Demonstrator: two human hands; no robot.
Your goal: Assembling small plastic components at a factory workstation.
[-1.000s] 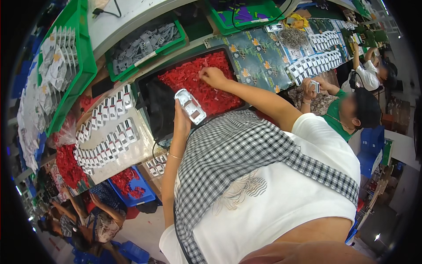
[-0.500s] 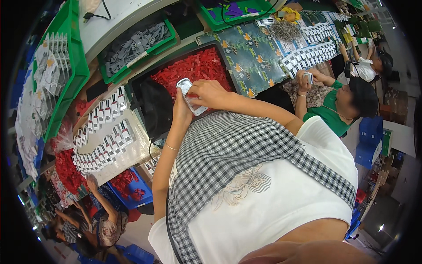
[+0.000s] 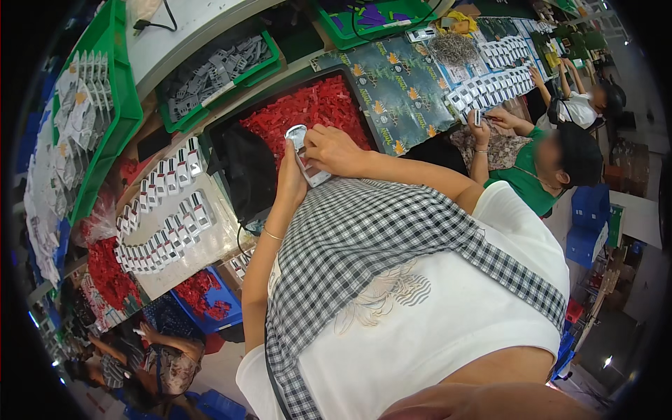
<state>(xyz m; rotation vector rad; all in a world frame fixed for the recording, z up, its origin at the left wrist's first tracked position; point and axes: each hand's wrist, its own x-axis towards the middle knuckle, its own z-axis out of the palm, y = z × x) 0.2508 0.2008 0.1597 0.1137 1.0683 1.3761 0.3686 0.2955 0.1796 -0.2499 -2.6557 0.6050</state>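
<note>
My left hand [image 3: 291, 176] is closed around a palm-sized, white-and-silver plastic housing [image 3: 297, 133] with a rounded far end, held tilted just in front of my apron. Over the housing's middle, my right hand [image 3: 332, 150] has its fingers bent and pressed together; whether a small part is between the fingertips is hidden. A hint of red shows inside the housing beside those fingers. Directly beyond both hands lies a black tray [image 3: 210, 131] heaped with small red plastic pieces [image 3: 308, 105]. A black cloth or bag [image 3: 241, 171] hangs over its left side, next to my left forearm.
Rows of white-and-grey units [image 3: 164, 241] stand on the table at left. Green bins hold grey parts [image 3: 217, 73] and purple parts [image 3: 378, 15]. A blue bin [image 3: 234, 318] of red pieces sits lower left. Co-workers sit left and right, one in a green top [image 3: 521, 168].
The housing has turned slightly, and my right fingers have shifted a little over it. The green-topped co-worker's hands have moved apart; a co-worker's hand at lower left has drawn back from the table.
</note>
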